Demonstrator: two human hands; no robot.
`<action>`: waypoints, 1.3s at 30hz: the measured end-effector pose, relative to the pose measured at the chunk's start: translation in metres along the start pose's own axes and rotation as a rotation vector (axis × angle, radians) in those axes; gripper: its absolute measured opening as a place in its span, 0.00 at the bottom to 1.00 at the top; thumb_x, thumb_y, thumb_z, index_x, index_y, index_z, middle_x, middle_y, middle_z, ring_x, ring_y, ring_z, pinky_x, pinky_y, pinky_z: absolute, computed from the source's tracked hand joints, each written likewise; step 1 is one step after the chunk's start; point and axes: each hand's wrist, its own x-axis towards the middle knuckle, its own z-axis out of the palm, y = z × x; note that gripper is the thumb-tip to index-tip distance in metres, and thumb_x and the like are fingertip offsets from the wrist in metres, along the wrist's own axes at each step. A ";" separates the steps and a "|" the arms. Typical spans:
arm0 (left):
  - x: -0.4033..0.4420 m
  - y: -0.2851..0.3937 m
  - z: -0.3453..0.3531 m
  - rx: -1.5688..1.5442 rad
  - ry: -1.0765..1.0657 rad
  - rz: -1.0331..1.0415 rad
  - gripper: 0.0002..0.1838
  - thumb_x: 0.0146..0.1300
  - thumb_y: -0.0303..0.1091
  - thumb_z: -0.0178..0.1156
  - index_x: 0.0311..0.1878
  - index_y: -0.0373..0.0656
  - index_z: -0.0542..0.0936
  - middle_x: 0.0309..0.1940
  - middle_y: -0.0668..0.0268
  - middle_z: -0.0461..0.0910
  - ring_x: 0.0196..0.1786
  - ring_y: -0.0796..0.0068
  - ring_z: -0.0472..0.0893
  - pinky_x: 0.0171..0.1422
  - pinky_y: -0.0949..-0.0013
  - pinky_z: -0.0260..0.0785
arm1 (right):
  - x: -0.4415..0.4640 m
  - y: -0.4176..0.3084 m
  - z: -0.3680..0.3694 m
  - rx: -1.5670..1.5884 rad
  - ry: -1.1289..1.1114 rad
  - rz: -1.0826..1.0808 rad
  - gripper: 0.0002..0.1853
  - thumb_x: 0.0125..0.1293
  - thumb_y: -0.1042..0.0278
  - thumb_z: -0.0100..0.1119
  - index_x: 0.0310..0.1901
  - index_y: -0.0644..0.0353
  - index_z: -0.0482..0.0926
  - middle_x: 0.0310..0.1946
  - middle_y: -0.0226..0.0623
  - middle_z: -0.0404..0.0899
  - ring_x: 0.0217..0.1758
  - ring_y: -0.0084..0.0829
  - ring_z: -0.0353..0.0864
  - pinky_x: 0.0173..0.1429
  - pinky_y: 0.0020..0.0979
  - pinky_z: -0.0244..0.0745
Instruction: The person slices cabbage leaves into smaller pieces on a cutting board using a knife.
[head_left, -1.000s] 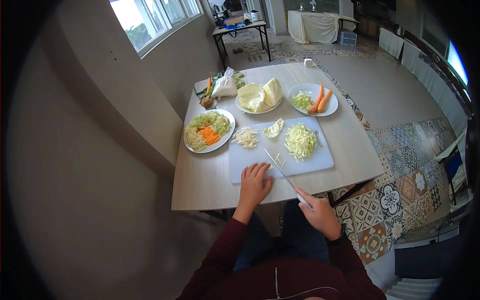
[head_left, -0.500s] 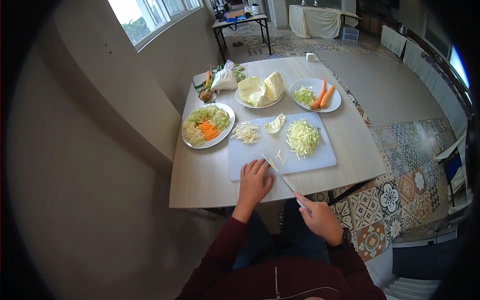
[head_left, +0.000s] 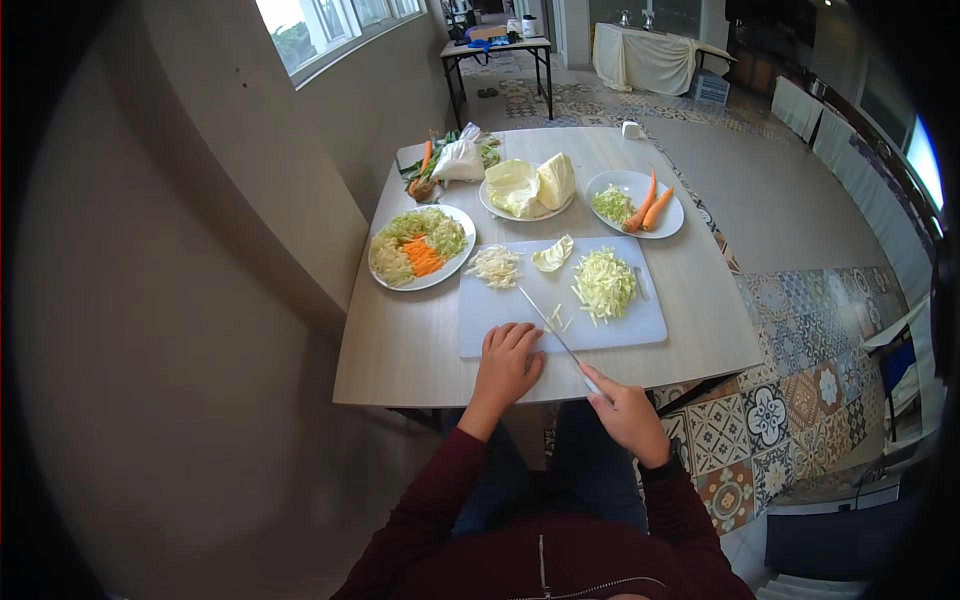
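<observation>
My right hand (head_left: 622, 408) is closed round the handle of a knife (head_left: 556, 334), whose blade points up and left over the white cutting board (head_left: 640, 322). My left hand (head_left: 509, 366) lies on the board's front edge, fingers bent and close together; anything under the fingertips is too small to make out. Thin cabbage strips (head_left: 558, 320) lie beside the blade. Farther back on the board are a pale shredded pile (head_left: 494, 266), a cabbage leaf piece (head_left: 552, 254) and a larger heap of shredded cabbage (head_left: 604, 286).
A plate of shredded vegetables (head_left: 422, 250) stands left of the board. Behind it are a plate with cabbage pieces (head_left: 527, 188), a plate with two carrots (head_left: 650, 205), a white bag (head_left: 459, 160) and a small white object (head_left: 631, 130). A wall borders the left.
The camera view has shifted slightly. My right hand and the knife have moved a little left and up toward my left hand, which stays at the board's front edge.
</observation>
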 end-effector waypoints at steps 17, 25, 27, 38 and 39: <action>0.002 0.006 0.005 0.159 -0.141 -0.054 0.25 0.68 0.47 0.62 0.68 0.60 0.76 0.71 0.64 0.72 0.74 0.50 0.66 0.79 0.39 0.51 | 0.000 0.004 -0.022 -0.075 -0.104 0.124 0.26 0.71 0.65 0.56 0.71 0.47 0.74 0.45 0.64 0.81 0.48 0.60 0.83 0.52 0.44 0.78; 0.001 0.003 0.006 0.139 -0.142 -0.047 0.24 0.68 0.46 0.62 0.67 0.60 0.77 0.72 0.63 0.72 0.75 0.49 0.66 0.79 0.38 0.51 | -0.003 0.016 -0.023 -0.124 0.014 -0.016 0.26 0.69 0.65 0.59 0.69 0.42 0.77 0.34 0.56 0.82 0.36 0.56 0.81 0.44 0.46 0.77; -0.001 0.001 0.008 0.131 -0.133 -0.043 0.24 0.68 0.46 0.62 0.67 0.60 0.77 0.71 0.63 0.72 0.75 0.49 0.66 0.79 0.39 0.51 | 0.000 0.019 -0.020 -0.123 0.072 -0.028 0.26 0.68 0.66 0.60 0.68 0.42 0.78 0.32 0.53 0.82 0.34 0.55 0.81 0.42 0.46 0.76; 0.008 0.007 0.007 0.175 -0.175 -0.016 0.26 0.70 0.48 0.60 0.70 0.60 0.76 0.73 0.63 0.71 0.74 0.49 0.66 0.79 0.40 0.51 | -0.013 0.024 -0.025 -0.110 0.155 -0.073 0.27 0.65 0.71 0.65 0.67 0.55 0.78 0.48 0.59 0.84 0.48 0.53 0.87 0.50 0.36 0.80; 0.012 0.007 0.007 0.179 -0.187 -0.008 0.26 0.70 0.48 0.60 0.70 0.60 0.76 0.73 0.62 0.71 0.74 0.49 0.65 0.79 0.41 0.52 | -0.016 0.022 -0.029 -0.105 0.155 -0.055 0.27 0.65 0.71 0.65 0.67 0.55 0.78 0.50 0.59 0.84 0.51 0.53 0.87 0.52 0.36 0.81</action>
